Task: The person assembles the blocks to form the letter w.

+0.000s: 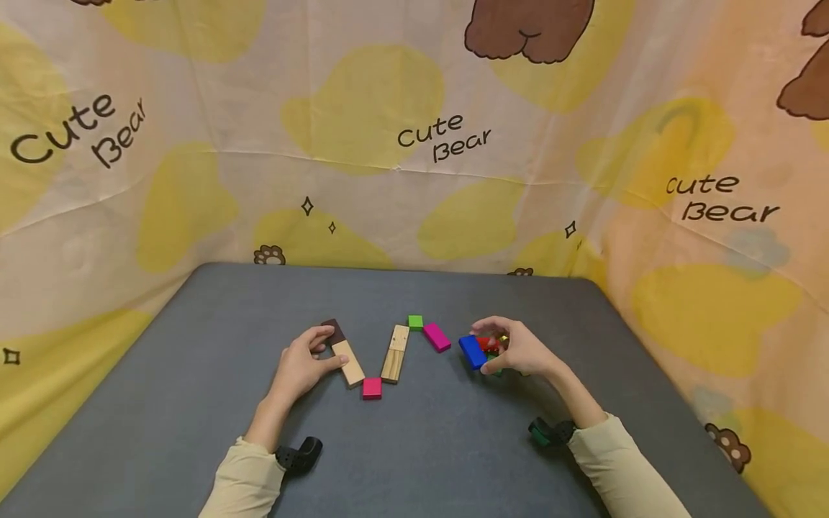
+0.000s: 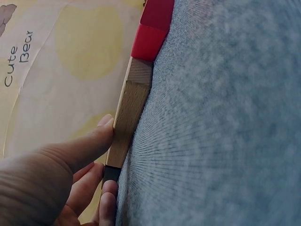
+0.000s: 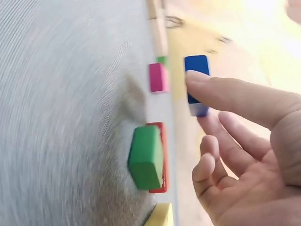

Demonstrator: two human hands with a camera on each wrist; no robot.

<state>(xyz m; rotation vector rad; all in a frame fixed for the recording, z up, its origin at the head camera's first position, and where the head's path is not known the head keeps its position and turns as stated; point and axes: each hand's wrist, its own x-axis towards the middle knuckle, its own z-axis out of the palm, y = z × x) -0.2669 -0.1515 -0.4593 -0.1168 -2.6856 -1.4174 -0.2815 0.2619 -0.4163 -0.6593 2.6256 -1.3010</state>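
Observation:
A zigzag row of blocks lies on the grey table [image 1: 194,374]. It runs from a dark brown block [image 1: 334,330] through a light wood block [image 1: 350,363], a pink cube [image 1: 372,388], a second wood block [image 1: 395,352] and a green cube [image 1: 415,321] to a magenta block [image 1: 437,337]. My left hand [image 1: 326,350] rests against the row's left end, thumb [image 2: 94,141] on the light wood block [image 2: 129,110]. My right hand [image 1: 484,341] pinches a blue block [image 1: 473,352] at the right end. The blue block [image 3: 196,75] sits raised off the table between thumb and finger.
Under my right palm lie a green block [image 3: 146,157], a red block [image 3: 162,141] and a yellow one [image 3: 162,214]. A cartoon-bear cloth [image 1: 414,144] walls the table at the back and both sides. Bare grey surface stretches in front of the row.

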